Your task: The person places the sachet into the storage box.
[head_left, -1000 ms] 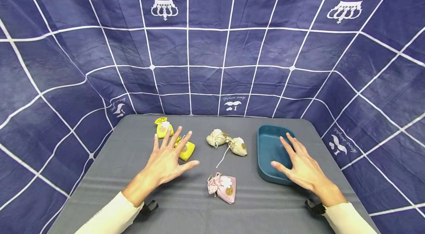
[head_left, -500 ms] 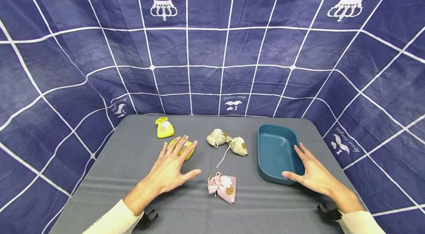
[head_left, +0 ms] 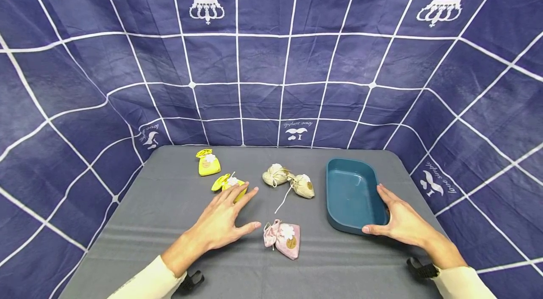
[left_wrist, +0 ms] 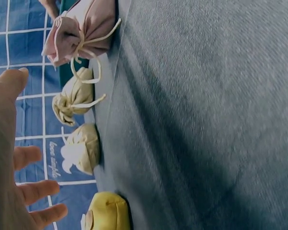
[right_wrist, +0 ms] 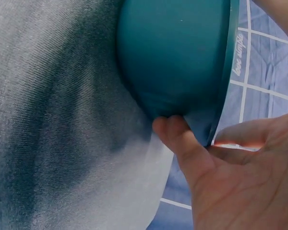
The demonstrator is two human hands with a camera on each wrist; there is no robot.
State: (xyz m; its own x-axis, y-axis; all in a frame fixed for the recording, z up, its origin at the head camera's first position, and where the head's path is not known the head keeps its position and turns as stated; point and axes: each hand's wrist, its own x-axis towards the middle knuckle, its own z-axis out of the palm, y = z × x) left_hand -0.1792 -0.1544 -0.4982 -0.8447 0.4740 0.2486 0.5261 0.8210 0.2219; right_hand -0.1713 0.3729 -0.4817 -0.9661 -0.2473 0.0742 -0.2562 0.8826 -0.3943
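My left hand (head_left: 225, 220) lies spread and flat over the grey table (head_left: 169, 223). Its fingertips reach the near edge of a yellow pouch (head_left: 229, 184), and its thumb points toward a pink pouch (head_left: 283, 238). The left wrist view shows the hand (left_wrist: 9, 158) holding nothing, with the pink pouch (left_wrist: 79, 31), two beige pouches (left_wrist: 77, 96) (left_wrist: 84, 148) and the yellow pouch (left_wrist: 108, 211) in a row. My right hand (head_left: 400, 221) rests against the near right corner of an empty teal tray (head_left: 327, 195). Its thumb (right_wrist: 175, 139) touches the tray's outer wall (right_wrist: 177, 52), and the fingers lie along the right rim.
A second yellow pouch (head_left: 208, 163) sits at the back left. The two beige pouches (head_left: 275, 175) (head_left: 303, 186) lie mid-table, joined by a cord. Blue grid-patterned cloth (head_left: 271, 53) walls the table on three sides. Bare grey surface runs along the near edge.
My right hand has moved from above the tray's inside to its near right corner. My left hand has drawn back slightly from over the yellow pouch, leaving most of it uncovered.
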